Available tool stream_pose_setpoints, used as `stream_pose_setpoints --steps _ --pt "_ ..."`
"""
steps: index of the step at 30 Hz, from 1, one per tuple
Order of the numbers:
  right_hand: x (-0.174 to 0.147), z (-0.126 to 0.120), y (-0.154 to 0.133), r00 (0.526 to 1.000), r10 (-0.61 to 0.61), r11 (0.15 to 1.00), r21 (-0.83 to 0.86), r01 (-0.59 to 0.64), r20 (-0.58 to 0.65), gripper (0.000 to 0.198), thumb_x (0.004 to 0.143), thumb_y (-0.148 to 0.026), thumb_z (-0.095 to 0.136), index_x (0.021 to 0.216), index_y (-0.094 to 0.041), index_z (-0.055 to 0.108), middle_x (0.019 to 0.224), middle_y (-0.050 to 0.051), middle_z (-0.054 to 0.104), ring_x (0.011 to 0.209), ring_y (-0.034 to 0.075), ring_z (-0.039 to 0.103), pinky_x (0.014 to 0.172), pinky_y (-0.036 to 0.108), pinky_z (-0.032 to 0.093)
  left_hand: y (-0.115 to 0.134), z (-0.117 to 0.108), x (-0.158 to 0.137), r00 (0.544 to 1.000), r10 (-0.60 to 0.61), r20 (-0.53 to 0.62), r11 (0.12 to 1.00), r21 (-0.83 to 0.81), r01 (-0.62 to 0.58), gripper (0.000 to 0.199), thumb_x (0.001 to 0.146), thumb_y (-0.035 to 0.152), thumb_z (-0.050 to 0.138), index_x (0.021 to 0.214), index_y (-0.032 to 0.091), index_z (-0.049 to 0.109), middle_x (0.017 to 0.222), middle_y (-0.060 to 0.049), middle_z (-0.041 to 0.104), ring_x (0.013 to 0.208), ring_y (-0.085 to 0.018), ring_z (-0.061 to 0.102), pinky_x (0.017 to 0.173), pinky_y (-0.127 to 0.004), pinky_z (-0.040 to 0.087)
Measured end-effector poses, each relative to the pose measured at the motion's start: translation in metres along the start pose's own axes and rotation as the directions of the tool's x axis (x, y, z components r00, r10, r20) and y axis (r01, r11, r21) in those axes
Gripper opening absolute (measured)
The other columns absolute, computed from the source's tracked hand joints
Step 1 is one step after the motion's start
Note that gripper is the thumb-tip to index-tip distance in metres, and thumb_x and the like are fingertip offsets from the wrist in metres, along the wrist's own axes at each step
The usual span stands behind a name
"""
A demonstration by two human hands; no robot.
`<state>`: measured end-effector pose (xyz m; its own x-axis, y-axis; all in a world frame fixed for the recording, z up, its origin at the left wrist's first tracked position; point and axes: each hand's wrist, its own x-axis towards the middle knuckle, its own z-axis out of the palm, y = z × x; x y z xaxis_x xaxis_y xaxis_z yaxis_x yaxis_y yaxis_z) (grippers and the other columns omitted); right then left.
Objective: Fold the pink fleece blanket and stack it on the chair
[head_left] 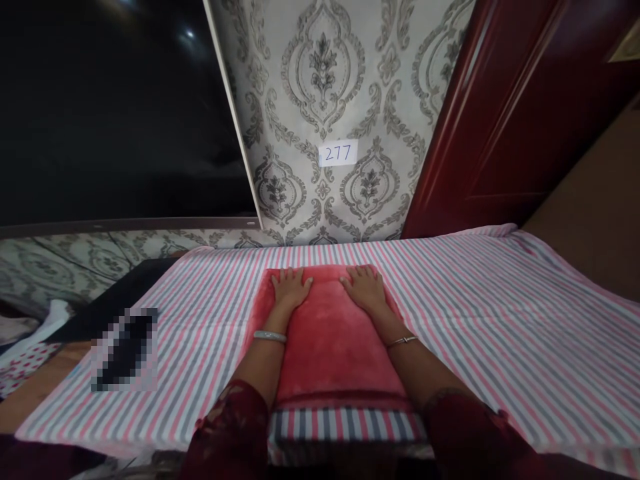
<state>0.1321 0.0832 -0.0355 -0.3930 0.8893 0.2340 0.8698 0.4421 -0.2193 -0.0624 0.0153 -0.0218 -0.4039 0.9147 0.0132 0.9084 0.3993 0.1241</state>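
A red plush cloth [330,333], folded into a rectangle, lies flat in the middle of the striped cover. My left hand [291,289] rests palm down near its far left corner, fingers spread. Close to the far right corner, my right hand [366,288] lies flat in the same way, its fingers apart. Both hands press on the cloth's surface and grip nothing. The cloth's near edge shows a darker band, and both forearms reach across its sides.
The striped cover [470,320] spreads over the table. A blurred dark object [127,350] sits at left. Behind are a large black screen [115,113], patterned wallpaper with a paper label "277" [339,153], and a dark red wooden door [505,113] at right.
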Motion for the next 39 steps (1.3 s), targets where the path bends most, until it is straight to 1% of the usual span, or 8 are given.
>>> stream_pose_setpoints --steps 7,11,20,24,26,29,32,39 --pt "-0.004 -0.007 -0.003 1.000 -0.009 1.000 0.015 0.010 -0.021 0.048 0.100 -0.045 0.036 0.134 -0.020 0.059 0.139 0.012 0.059 0.131 0.031 0.043 0.108 0.048 0.027 0.002 -0.028 -0.012 0.999 0.026 -0.021 0.999 -0.044 -0.027 0.060 0.098 0.047 0.031 0.147 0.015 0.045 0.156 -0.018 0.041 0.145 -0.032 0.034 0.118 -0.057 0.019" --pt "-0.004 -0.009 -0.003 1.000 0.001 1.000 0.019 -0.001 0.006 0.050 0.100 -0.045 0.035 0.137 -0.019 0.057 0.141 0.012 0.057 0.133 0.030 0.042 0.108 0.047 0.027 0.000 -0.045 -0.025 0.995 0.085 -0.057 0.996 -0.012 -0.086 0.061 0.097 0.051 0.035 0.147 0.018 0.047 0.156 -0.017 0.041 0.146 -0.032 0.031 0.118 -0.059 0.017" --pt "-0.001 -0.024 -0.017 0.998 0.007 1.000 0.010 -0.007 0.069 0.052 0.101 -0.049 0.033 0.138 -0.021 0.056 0.147 0.014 0.052 0.138 0.033 0.039 0.110 0.055 0.025 -0.017 0.000 -0.046 0.992 0.034 -0.119 0.998 0.058 -0.027 0.064 0.098 0.053 0.029 0.152 0.021 0.041 0.160 -0.014 0.035 0.149 -0.035 0.026 0.117 -0.063 0.015" --pt "-0.006 -0.031 -0.041 0.981 -0.186 0.982 0.013 0.186 0.057 0.058 0.100 -0.056 0.034 0.150 -0.029 0.044 0.162 0.008 0.032 0.149 0.034 0.022 0.115 0.059 0.018 -0.015 -0.001 -0.045 0.992 0.029 -0.121 0.998 0.065 -0.021 0.064 0.098 0.054 0.029 0.152 0.022 0.042 0.160 -0.014 0.036 0.149 -0.035 0.026 0.117 -0.062 0.017" --pt "-0.013 -0.026 -0.048 0.964 -0.247 0.969 0.022 0.246 0.099 0.059 0.099 -0.056 0.035 0.151 -0.029 0.042 0.163 0.008 0.031 0.149 0.033 0.022 0.116 0.058 0.018 -0.015 -0.003 -0.045 0.994 0.019 -0.111 0.998 0.067 -0.011 0.064 0.098 0.054 0.029 0.152 0.023 0.041 0.161 -0.013 0.035 0.149 -0.034 0.026 0.117 -0.062 0.017" --pt "-0.024 -0.010 -0.049 0.956 -0.245 0.970 0.033 0.243 0.161 0.060 0.100 -0.056 0.034 0.151 -0.028 0.042 0.162 0.008 0.034 0.148 0.034 0.025 0.116 0.059 0.020 -0.016 -0.003 -0.044 0.996 0.013 -0.090 0.998 0.064 -0.007 0.064 0.098 0.054 0.029 0.152 0.024 0.041 0.161 -0.013 0.034 0.149 -0.034 0.026 0.117 -0.062 0.018" --pt "-0.028 0.000 -0.045 0.961 -0.233 0.972 0.046 0.229 0.147 0.060 0.100 -0.057 0.034 0.151 -0.028 0.042 0.162 0.008 0.033 0.148 0.034 0.026 0.116 0.059 0.019 -0.017 -0.003 -0.044 0.996 0.021 -0.081 0.998 0.055 -0.017 0.064 0.098 0.054 0.029 0.153 0.023 0.040 0.161 -0.014 0.034 0.149 -0.035 0.026 0.117 -0.062 0.017" --pt "-0.026 -0.005 -0.046 0.965 -0.239 0.971 0.048 0.236 0.103 0.058 0.100 -0.056 0.036 0.151 -0.029 0.044 0.160 0.006 0.037 0.147 0.033 0.029 0.117 0.055 0.020 -0.016 -0.006 -0.047 0.993 0.022 -0.114 0.999 0.042 -0.017 0.064 0.097 0.053 0.030 0.152 0.022 0.041 0.160 -0.016 0.035 0.148 -0.036 0.028 0.117 -0.062 0.018"
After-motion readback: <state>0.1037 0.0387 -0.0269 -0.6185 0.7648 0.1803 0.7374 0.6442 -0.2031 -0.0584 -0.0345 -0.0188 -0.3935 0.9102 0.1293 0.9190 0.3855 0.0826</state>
